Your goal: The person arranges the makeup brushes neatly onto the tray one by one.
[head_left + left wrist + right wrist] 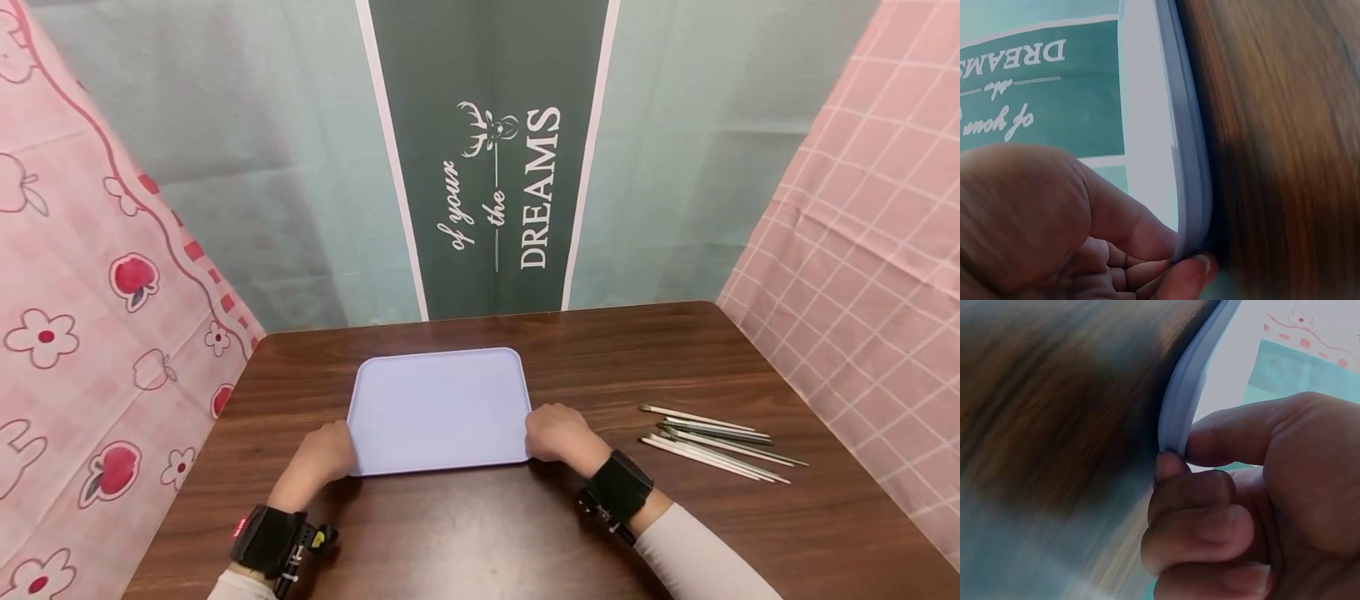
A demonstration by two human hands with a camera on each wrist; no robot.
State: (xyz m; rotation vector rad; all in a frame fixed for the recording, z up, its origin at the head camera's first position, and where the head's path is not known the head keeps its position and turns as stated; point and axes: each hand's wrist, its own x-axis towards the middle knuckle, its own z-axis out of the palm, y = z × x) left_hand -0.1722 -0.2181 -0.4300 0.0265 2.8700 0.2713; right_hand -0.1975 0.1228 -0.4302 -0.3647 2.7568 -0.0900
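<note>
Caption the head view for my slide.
Left hand and right hand grip a lavender tray by opposite sides, left of thin sticks on a brown table.

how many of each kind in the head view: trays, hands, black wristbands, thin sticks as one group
Lilac tray: 1
Hands (left hand, right hand): 2
Black wristbands: 2
Group of thin sticks: 1 (overlapping, hard to count singly)
Total: 6

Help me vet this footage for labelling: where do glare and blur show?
Head: soft glare on the near tabletop, the tray fairly crisp; left wrist: wood grain blurred, the tray's face washed out nearly white; right wrist: tabletop smeared, pale sheen at lower left.
</note>
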